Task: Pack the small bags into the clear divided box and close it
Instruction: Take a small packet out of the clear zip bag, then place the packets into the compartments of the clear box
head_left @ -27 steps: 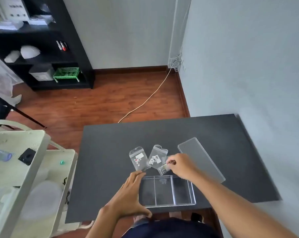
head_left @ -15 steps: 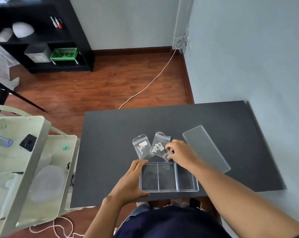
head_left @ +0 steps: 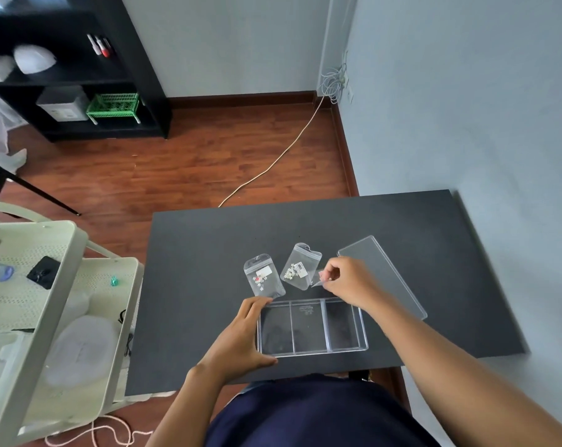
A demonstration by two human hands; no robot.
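Observation:
A clear divided box point(head_left: 311, 326) with three compartments, all bare, sits open near the front edge of the black table point(head_left: 208, 253). My left hand point(head_left: 240, 340) grips its left side. Its clear lid point(head_left: 383, 272) lies flat to the right behind the box. Two small clear bags with tiny pale beads lie behind the box: one at the left point(head_left: 262, 276), one in the middle point(head_left: 300, 266). My right hand point(head_left: 349, 280) pinches a third small bag point(head_left: 318, 278), lifted slightly just right of the middle bag.
A pale green trolley point(head_left: 47, 301) with oddments stands close at the table's left. A grey wall runs along the right side of the table. A black shelf unit point(head_left: 79, 75) and a cable point(head_left: 273, 162) on the wood floor lie beyond.
My right hand has raised the third small bag a little off the table. My left hand stays on the box. The camera has tilted and shifted.

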